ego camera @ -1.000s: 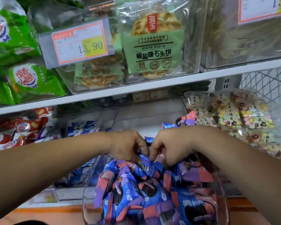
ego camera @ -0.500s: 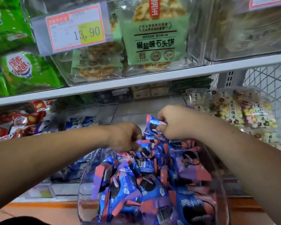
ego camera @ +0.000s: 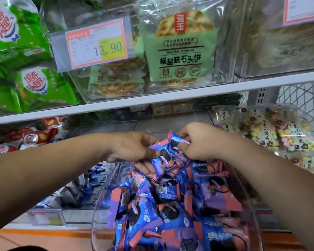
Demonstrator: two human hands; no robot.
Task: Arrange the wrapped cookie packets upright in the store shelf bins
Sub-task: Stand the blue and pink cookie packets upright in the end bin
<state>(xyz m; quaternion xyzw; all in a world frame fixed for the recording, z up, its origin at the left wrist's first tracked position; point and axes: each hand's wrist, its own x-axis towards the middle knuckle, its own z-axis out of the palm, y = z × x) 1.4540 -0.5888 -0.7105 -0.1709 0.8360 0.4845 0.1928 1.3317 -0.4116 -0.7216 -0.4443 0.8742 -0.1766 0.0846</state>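
We're mid-sort at the clear bin [ego camera: 105, 196] on the lower shelf, with both arms reaching in over the heap of blue-and-purple cookie packets [ego camera: 170, 211]. The right grip [ego camera: 200, 142] pinches the raised packet [ego camera: 173, 140] by its upper part, clear above the far end of the heap. The left grip [ego camera: 134, 151] is clamped on a second packet [ego camera: 164, 158] just beside it, thumb on the face and fingers underneath. The two packets touch and overlap between the hands. Below them the heap is a jumble, with most packets tilted or lying flat and few of them properly on end.

We'd call this the pick-and-square-up step: packets pulled out of the pile and lined up before going back in. The next move calls for turning this pair on edge and setting it down at the back of the bin. One hand will likely have to brace the packets there so they don't topple.

Against half a second ago, the left grip has come up out of the heap to meet the right, which then held its packet alone. A full second ago, both hands were down in the pile, knuckle to knuckle.
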